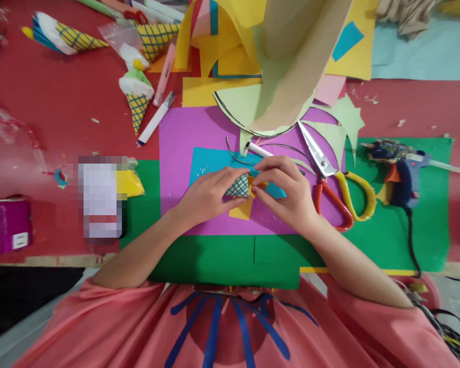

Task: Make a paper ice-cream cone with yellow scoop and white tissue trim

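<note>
Your left hand (209,197) held the small checked cone (237,187) between thumb and fingers, above the blue sheet (203,159) and purple sheet (195,125). Your right hand (289,197) pinched the orange piece (261,188) at the cone's wide end with its thumb and fingertips. Just right of that hand lay the scissors (322,164); farther right, a glue gun (405,180) rested on green paper (431,235). Well apart, at upper left, lay a yellow-gridded cone (138,106).

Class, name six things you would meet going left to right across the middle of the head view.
Purple object, left hand, lattice-patterned cone, right hand, scissors, blue glue gun.
</note>
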Demonstrator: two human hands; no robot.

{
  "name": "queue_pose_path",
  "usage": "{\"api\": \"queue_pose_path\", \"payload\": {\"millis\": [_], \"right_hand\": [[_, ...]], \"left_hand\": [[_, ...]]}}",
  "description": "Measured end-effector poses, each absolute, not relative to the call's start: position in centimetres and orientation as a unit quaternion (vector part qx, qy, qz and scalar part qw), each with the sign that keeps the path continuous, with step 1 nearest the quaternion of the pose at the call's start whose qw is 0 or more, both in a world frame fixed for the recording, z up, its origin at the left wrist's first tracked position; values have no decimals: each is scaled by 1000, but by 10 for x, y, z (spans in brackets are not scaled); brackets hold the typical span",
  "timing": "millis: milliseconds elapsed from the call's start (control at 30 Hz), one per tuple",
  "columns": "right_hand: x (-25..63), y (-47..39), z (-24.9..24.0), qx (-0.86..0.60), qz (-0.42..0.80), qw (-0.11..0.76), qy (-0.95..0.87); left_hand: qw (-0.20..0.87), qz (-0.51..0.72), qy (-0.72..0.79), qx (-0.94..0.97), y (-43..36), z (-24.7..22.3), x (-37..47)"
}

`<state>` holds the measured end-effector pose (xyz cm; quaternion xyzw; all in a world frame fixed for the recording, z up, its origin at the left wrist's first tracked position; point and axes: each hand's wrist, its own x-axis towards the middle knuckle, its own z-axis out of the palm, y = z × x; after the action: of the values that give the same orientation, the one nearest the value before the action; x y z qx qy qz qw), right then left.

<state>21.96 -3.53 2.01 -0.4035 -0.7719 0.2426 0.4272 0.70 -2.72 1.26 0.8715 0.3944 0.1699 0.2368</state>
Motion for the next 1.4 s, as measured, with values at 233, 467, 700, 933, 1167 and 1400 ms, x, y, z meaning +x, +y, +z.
{"api": "queue_pose_path", "payload": {"millis": [233,467,700,933,1167,1400], "right_hand": [[217,-37,17,-387,201,442,-784],[212,-41,16,-406,182,443,-778],[215,-41,22,-426,240,449,-748],[215,-42,21,-438,274,428,-742],[212,-43,16,-442,273,427,-740],[216,-40,17,-427,304,403,-750]], "left_hand": [[241,166,387,875,-27,10,8],[246,169,381,875,-27,8,8],[235,187,414,859,-28,11,10],[216,192,424,859,-27,11,8],[201,190,415,867,-27,12,9],[186,195,410,871,-27,13,9]]}}
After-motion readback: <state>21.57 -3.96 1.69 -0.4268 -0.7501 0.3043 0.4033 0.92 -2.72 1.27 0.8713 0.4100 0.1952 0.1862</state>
